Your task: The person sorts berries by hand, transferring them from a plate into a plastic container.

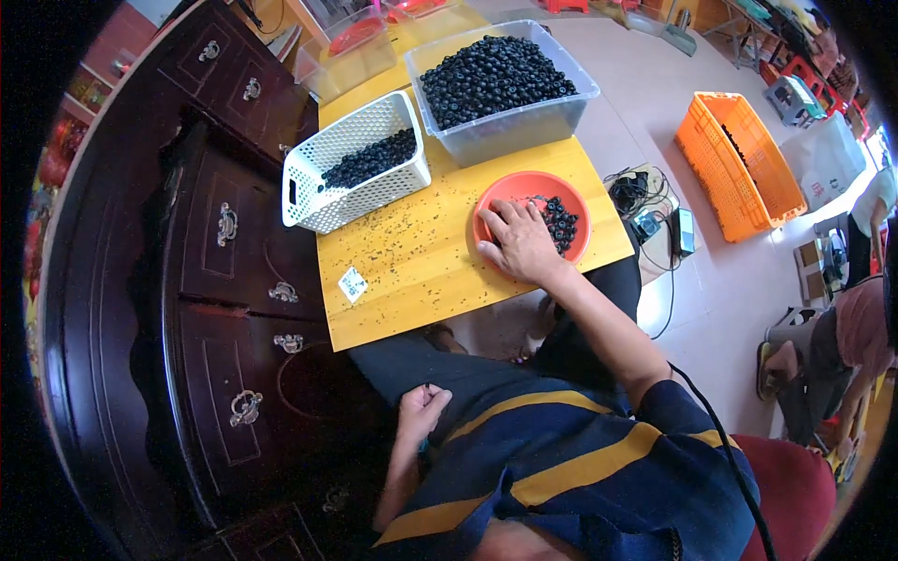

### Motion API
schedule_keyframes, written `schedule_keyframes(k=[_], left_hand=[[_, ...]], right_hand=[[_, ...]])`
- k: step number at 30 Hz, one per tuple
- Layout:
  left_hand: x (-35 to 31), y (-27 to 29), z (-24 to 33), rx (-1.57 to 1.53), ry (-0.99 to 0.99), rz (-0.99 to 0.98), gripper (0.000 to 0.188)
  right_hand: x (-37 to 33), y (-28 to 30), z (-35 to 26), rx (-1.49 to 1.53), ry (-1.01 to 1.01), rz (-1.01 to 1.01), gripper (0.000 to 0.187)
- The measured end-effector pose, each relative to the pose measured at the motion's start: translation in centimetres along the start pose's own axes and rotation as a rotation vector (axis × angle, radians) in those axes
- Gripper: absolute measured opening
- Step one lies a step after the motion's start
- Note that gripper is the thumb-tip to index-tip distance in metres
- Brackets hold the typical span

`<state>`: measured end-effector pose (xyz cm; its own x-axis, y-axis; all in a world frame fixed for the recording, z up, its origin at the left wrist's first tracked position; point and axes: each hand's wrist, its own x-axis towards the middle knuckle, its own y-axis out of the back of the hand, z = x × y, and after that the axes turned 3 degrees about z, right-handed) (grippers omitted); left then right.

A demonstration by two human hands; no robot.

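My right hand reaches palm down into a red plastic bowl, its fingers apart and resting at the bowl's left side. Small round black pieces lie in the bowl just right of my fingers. Over my lap, my left hand is closed, thumb against the fingers, with a dark tip of a small black piece showing at the top. Most of that piece is hidden. A large clear tub heaped with the same black pieces stands beyond the bowl. Left of it, a white perforated basket holds a smaller heap.
Black crumbs and a small white packet lie on the yellow table. Dark wooden drawers line the left. Cables and an orange crate are on the floor at right. Another person is at the far right.
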<state>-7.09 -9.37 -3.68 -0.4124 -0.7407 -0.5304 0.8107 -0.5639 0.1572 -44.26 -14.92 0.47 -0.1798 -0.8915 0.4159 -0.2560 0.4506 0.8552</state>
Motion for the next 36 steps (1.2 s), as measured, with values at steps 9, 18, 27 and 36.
schedule_keyframes(k=[9, 18, 27, 36], left_hand=[[-0.3, -0.1, -0.3, -0.016, -0.005, 0.027, 0.016], [-0.3, -0.1, 0.0, 0.014, 0.001, 0.015, 0.016], [-0.8, -0.1, 0.1, -0.023, -0.009, 0.026, 0.016], [-0.6, -0.1, -0.9, 0.022, -0.074, 0.034, 0.017]], right_hand=[[0.0, -0.9, 0.4, 0.071, 0.028, 0.051, 0.027], [0.6, -0.6, 0.7, 0.121, -0.008, 0.031, 0.028], [1.7, 0.0, -0.1, 0.108, -0.097, -0.136, 0.040], [3.0, 0.1, 1.0, 0.430, -0.320, 0.065, 0.045]])
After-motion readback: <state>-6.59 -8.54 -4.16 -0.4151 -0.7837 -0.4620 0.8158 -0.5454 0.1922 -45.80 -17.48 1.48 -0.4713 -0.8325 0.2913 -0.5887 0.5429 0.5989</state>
